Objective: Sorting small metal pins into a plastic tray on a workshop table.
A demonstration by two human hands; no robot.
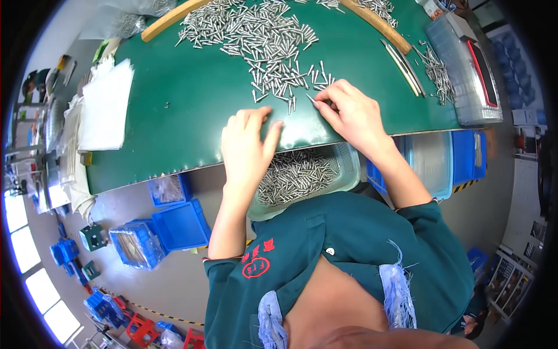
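pinched in your right hand (353,113) is a slim metal pin (311,98); your left hand (247,136) has thumb and fingers apart, apparently empty. the basket (349,166) at six o'clock holds plenty, but the loose pile (256,35) at twelve suggests much remains.

Your tabletop (192,110) is deep green, the metal pins (256,35) at twelve o'clock silver-grey. Your shirt (314,241) is dark green; floor tape (465,185) at three is striped yellow-and-black.
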